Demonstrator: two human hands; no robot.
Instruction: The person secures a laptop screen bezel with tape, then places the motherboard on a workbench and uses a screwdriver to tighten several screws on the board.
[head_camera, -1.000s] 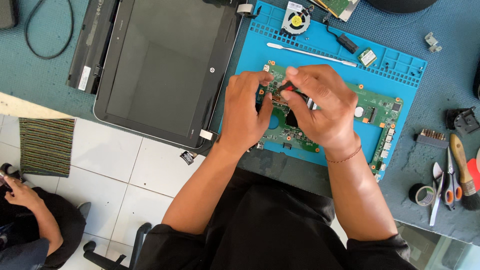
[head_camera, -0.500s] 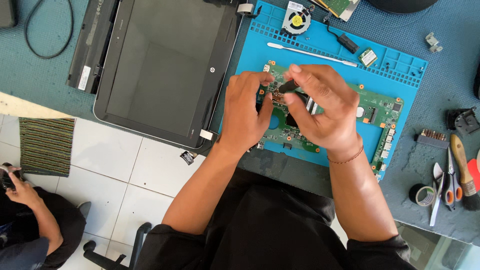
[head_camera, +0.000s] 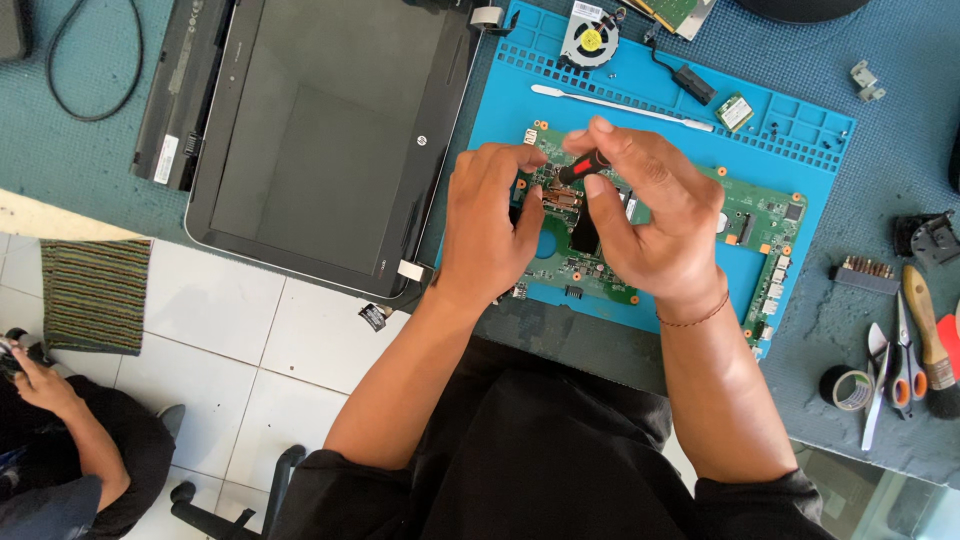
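Right hand pinches a red-and-black screwdriver between thumb and fingertips, tip down on the green circuit board. Left hand curled, fingers resting on the board's left part, steadying it. Board lies flat on the blue work mat, beside the dark laptop shell. Step, by my reading: working a screw near the copper heat pipe. Next calls for keeping the tip seated upright, board held firm
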